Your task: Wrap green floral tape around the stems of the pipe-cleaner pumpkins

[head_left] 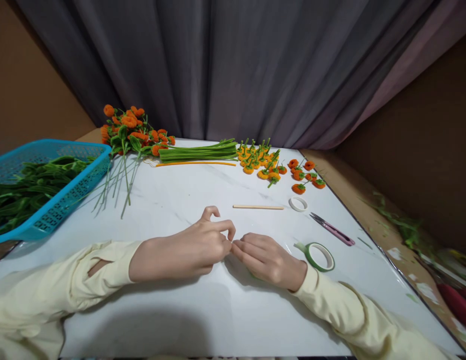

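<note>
My left hand point(187, 250) and my right hand point(268, 260) meet over the middle of the white table point(172, 320), fingertips touching. Both are closed in a pinch; whatever sits between the fingers is too small and covered to make out. On the left hand, the index and another finger are bent and raised. Beyond the hands lies a thin wooden stick point(258, 207). To the right of my right hand is a roll of green tape point(311, 257), its loose end sticking out. A white ring of tape point(298, 204) and pink-handled thread snips point(332, 229) lie farther right.
A blue basket point(48, 220) of green leaves stands at left. Along the back lie orange flowers on stems point(129, 122), green stems point(198, 151), an orange strip point(197, 163), yellow flower heads point(255, 161) and orange flower heads point(298, 188). Green scraps point(405, 227) litter the right side.
</note>
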`<control>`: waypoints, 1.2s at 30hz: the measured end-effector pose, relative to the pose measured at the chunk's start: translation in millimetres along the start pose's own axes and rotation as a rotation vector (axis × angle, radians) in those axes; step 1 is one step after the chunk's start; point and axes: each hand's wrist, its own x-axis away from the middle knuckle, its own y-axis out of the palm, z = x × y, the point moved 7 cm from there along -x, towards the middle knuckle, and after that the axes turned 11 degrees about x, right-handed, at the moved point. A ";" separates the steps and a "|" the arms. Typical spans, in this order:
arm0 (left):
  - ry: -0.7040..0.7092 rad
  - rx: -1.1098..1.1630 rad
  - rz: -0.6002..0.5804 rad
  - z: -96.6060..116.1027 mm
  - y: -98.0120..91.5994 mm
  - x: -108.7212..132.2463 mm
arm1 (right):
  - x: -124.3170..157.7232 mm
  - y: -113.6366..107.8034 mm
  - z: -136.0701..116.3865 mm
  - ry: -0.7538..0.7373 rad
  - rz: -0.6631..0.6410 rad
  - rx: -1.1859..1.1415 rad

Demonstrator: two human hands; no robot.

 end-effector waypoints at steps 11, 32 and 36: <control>-0.002 -0.050 0.011 -1.8 -0.5 0.9 | 3.8 6.6 10.6 0.084 -0.091 -0.044; 0.005 -0.279 0.078 1.5 0.1 1.4 | -0.6 3.0 5.5 -0.006 -0.062 0.086; 0.028 -0.259 0.047 0.9 5.8 1.0 | -0.3 2.8 2.2 -0.040 -0.049 0.119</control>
